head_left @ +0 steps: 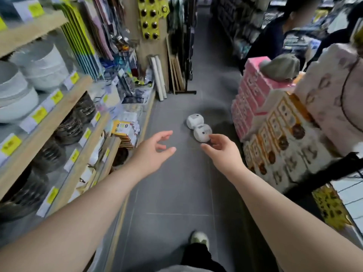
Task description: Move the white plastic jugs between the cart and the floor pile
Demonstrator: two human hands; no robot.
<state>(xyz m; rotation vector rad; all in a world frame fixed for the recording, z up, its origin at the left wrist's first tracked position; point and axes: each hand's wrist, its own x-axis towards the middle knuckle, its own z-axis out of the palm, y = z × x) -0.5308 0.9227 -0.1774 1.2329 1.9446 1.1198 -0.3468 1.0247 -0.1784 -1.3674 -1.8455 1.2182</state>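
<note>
The right hand (222,148) has a wide, empty grip, fingers loosely spread, its fingertips seemingly just short of the nearer of two white packs (198,127) lying together on the grey floor (172,193). The left hand (155,150) reaches alongside, also spread and empty. Bowls (39,63) fill the shelves at left.

A narrow shop aisle ran ahead over a grey tiled floor (172,193) crossed by thin pale joint lines. On the left stood wooden shelves (64,107) edged with yellow price tags (39,114), carrying stacked white bowls (42,65) above and dark bowls (68,128) below. Farther along, coloured boards (82,42) leaned upright beside a wooden pillar (155,46). On the right, pink boxes (253,89) and white-and-gold boxes (282,134) were piled high. The lighting was even and bright, and dark racks (231,20) lined the far end.
</note>
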